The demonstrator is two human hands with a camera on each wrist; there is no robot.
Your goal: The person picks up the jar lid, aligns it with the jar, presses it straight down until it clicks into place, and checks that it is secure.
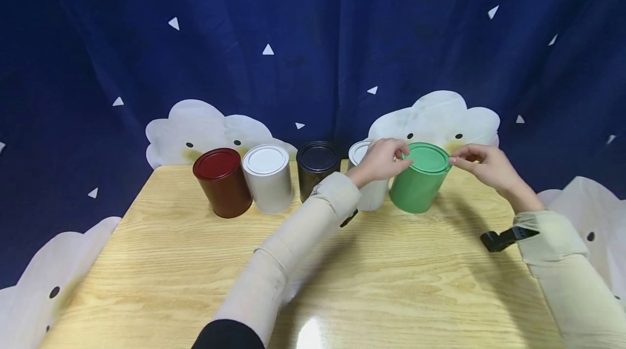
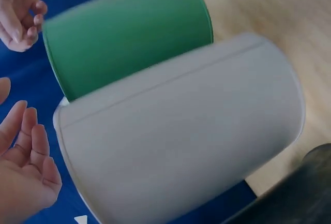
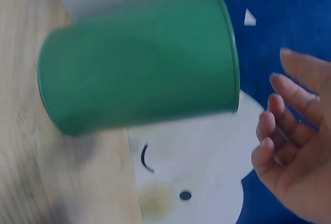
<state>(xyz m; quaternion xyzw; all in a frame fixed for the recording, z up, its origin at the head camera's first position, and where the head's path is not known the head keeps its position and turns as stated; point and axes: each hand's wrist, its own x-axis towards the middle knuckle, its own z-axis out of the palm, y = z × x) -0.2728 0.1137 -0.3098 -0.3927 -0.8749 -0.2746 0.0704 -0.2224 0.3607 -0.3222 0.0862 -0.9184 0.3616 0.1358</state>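
A green can (image 1: 419, 186) with a green lid stands upright at the right end of a row of cans. My left hand (image 1: 379, 161) is above the neighbouring white can (image 1: 373, 194), its fingertips by the green can's left rim. On the other side, my right hand (image 1: 481, 164) has its fingertips close to the right rim. Both wrist views show loosely bent fingers with nothing in them; the left hand (image 2: 26, 167) appears beside the white can's top end, the right hand (image 3: 302, 136) a little apart from the green can (image 3: 139, 63).
Farther left in the row stand a dark red can (image 1: 224, 191), another white can (image 1: 269, 186) and a black can (image 1: 313, 172), partly behind the left forearm. They line the back of a wooden table (image 1: 186, 267), before a dark blue curtain (image 1: 303, 23) with white cloud shapes.
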